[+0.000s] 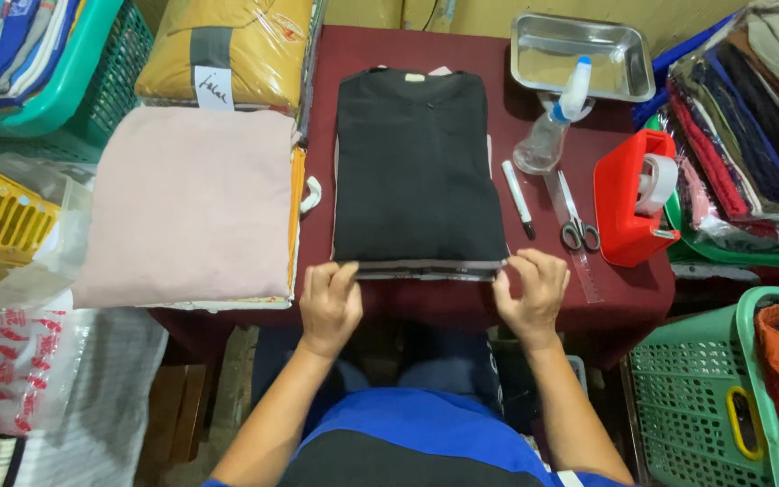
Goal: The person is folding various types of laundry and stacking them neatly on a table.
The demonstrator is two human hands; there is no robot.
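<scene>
A folded black garment point(416, 167) lies flat on the dark red table point(462, 302), its collar at the far end. My left hand point(328, 302) pinches the near left corner of its bottom edge. At the near right corner my right hand point(530, 293) grips the same edge. A grey board or layer shows just under that bottom fold, between my two hands.
A pink folded cloth point(187, 203) lies to the left, a bagged yellow garment point(227, 50) behind it. On the right are a marker point(517, 198), scissors point(577, 221), a clear ruler, a spray bottle point(554, 122), a metal tray point(579, 54) and a red tape dispenser point(633, 194). Green baskets point(705, 388) flank the table.
</scene>
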